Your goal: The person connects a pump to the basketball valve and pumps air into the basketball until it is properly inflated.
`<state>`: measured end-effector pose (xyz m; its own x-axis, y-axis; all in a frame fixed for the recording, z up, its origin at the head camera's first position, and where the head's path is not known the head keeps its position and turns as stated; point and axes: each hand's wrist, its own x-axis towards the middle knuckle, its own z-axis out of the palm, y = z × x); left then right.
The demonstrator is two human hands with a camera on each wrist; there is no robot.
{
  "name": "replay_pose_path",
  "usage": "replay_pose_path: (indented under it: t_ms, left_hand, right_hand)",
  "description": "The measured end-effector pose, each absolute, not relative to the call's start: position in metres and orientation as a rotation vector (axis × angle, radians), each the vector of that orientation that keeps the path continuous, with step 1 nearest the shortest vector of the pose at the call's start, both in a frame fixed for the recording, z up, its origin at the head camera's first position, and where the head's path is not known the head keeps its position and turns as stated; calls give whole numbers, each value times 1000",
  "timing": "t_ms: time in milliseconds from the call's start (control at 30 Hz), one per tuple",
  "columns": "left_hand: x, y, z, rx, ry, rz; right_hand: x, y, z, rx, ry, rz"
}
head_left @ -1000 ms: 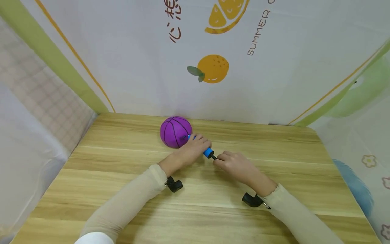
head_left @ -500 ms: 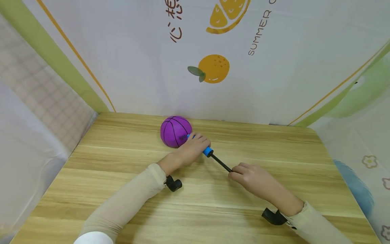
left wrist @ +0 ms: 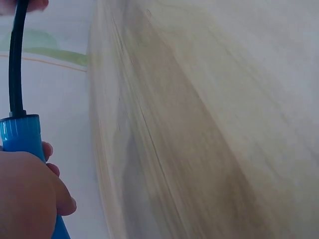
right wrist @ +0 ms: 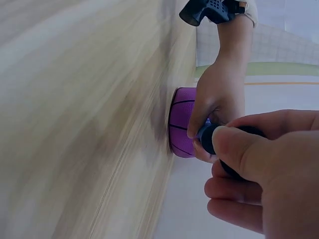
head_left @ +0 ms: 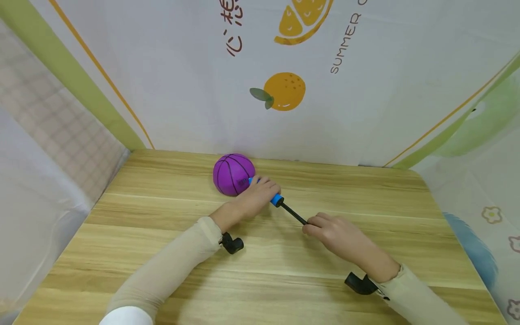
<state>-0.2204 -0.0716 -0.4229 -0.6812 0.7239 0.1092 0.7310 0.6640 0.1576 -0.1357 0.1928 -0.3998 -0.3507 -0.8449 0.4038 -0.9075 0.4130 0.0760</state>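
A purple ball (head_left: 232, 174) with black basketball lines sits near the table's back edge, its shape partly sunken. My left hand (head_left: 256, 198) grips the blue barrel of a hand pump (head_left: 277, 200), whose front end meets the ball's right side. In the left wrist view, fingers and thumb wrap round the blue barrel (left wrist: 22, 134). The black rod (head_left: 294, 213) stands well out of the barrel, and my right hand (head_left: 337, 237) holds the handle at its end. The right wrist view shows the dark handle (right wrist: 232, 172) between thumb and fingers, with the ball (right wrist: 182, 119) beyond.
The wooden table (head_left: 252, 280) spreads under both arms. A white cloth (head_left: 195, 90) printed with oranges hangs right behind its back edge, and more cloth hangs at both sides. Each wrist carries a black camera mount (head_left: 232, 243).
My right hand has drawn the pump rod out, down and to the right, then come back slightly toward the barrel. The left hand and the ball have hardly moved.
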Motion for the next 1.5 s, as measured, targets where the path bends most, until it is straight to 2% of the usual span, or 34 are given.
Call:
replay_pose_path:
  t_ms: [433,667,967,1500]
  left_hand:
    - [-216,-67,-422,-1229,-2820,-228]
    - [-215,-69,-424,-1230,-2808,-188]
    - [-216,-72,-423,-1242,-2789,-203]
    - [-217,-74,-419,-1226,-2810,-316]
  right_hand:
    - [-170,157,-410,1478,-2330,146]
    - [-176,147,-417,1465,-2314,142]
    - [-162,158,-419,1463,-2281,137]
    - [-125,202,-402,1503,-2311,191]
